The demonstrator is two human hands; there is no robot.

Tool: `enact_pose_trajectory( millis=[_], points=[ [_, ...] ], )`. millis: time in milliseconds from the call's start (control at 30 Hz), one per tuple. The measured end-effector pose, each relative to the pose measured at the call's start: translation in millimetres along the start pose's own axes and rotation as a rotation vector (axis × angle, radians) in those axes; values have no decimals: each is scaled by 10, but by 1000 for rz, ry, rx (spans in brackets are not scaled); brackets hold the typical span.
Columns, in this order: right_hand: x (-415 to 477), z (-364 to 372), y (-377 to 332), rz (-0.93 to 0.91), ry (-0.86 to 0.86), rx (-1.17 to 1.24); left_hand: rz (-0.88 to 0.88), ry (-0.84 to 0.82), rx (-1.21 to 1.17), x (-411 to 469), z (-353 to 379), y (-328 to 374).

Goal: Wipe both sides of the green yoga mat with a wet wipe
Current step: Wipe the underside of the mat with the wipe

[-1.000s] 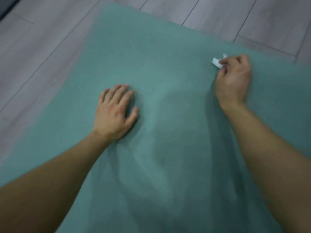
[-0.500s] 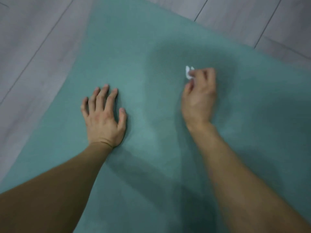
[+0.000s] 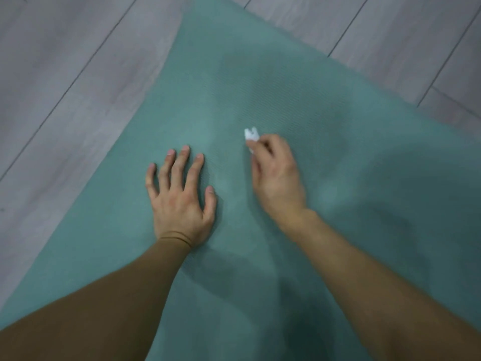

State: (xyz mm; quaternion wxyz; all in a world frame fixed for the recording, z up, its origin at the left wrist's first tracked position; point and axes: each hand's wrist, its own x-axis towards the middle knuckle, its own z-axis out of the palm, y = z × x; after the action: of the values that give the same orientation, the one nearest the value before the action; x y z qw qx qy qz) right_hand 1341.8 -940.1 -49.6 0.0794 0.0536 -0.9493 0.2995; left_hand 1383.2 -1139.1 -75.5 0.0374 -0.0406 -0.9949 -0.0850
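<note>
The green yoga mat [image 3: 260, 82] lies flat on the floor and fills most of the view, with its far corner at the top. My left hand [image 3: 181, 201] rests palm down on the mat with fingers spread and straight. To its right, my right hand [image 3: 277, 179] pinches a small crumpled white wet wipe [image 3: 251, 134] between its fingertips and holds it against the mat's surface. Most of the wipe is hidden under the fingers.
Grey wood-plank floor [image 3: 65, 74] surrounds the mat on the left and at the top right. The mat's left edge runs diagonally from the top centre to the lower left. Darker patches show on the mat's right part.
My right hand has slid the wipe leftward across the mat, from near the right side toward my left hand. The left hand stays planted on the mat.
</note>
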Motion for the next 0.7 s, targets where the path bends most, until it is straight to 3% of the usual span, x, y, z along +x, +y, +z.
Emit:
enact_pose_trajectory(
  millis=[100,167,200,267,333,367,467,500,533,600,700],
  points=[
    [35,-44,-6,-214,-197,23,0,2,9,2,-11,11],
    [226,-294,252,-298,-186,-64,2,7,6,-5,-4,11],
    [339,-431,422,-242,-90,-121,3,12,-2,-3,-3,6],
    [500,-609,624,57,130,-167,9,23,-3,-3,-11,4],
    [464,-414,402,279,192,-110,0,9,1,12,-11,-13],
    [364,-246,161,236,102,-54,-8,-16,8,16,-15,2],
    [-27,-3,-505,-181,-445,41,-22,-91,38,21,-126,44],
    [-54,-58,-465,-249,-503,26,7,-120,25,45,-166,19],
    [7,-164,-324,-223,-446,0,53,-146,19,89,-192,-55],
    [236,-422,85,-33,-171,-74,80,-127,24,221,-231,-307],
    [435,-769,468,246,203,-130,-198,64,39,296,-159,-743]
  ],
)
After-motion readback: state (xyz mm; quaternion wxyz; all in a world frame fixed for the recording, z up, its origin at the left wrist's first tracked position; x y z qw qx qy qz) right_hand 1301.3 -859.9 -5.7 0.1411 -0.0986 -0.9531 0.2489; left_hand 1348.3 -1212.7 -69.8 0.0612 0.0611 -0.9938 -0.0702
